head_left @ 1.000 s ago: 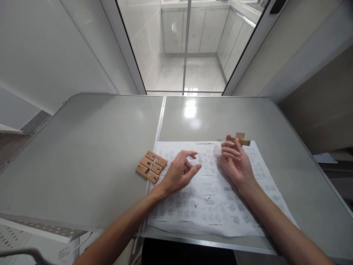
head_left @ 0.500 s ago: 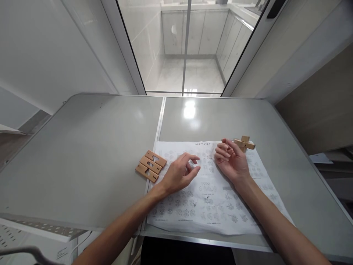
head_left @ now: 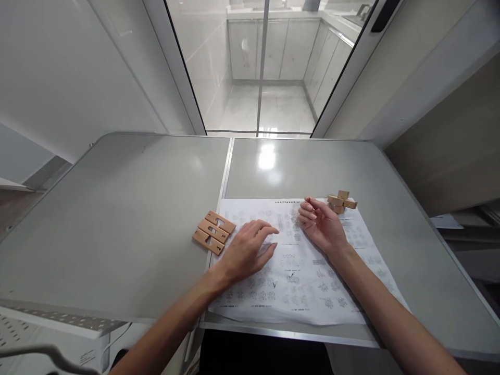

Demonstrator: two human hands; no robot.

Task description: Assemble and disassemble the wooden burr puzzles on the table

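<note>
My left hand hovers or rests over the printed sheet, thumb and fingers apart, holding nothing. Just left of it lie several flat wooden puzzle pieces side by side, with cut-out slots and printed numbers. Palm turned up, my right hand lies on the sheet's right half with its fingers loosely curled and nothing visible in them. Beyond its fingers, at the sheet's far right corner, stands a cross-shaped wooden block assembly; the two do not appear to touch. Line drawings and small print cover the sheet.
The grey table has a metal seam running front to back beside the sheet. A glass door stands beyond the far edge. A white perforated object and a grey cable are at the lower left.
My left hand has drawn back slightly to the left, its thumb and fingers spreading. My right hand has shifted a little left, showing more of the wooden assembly. The view has moved slightly.
</note>
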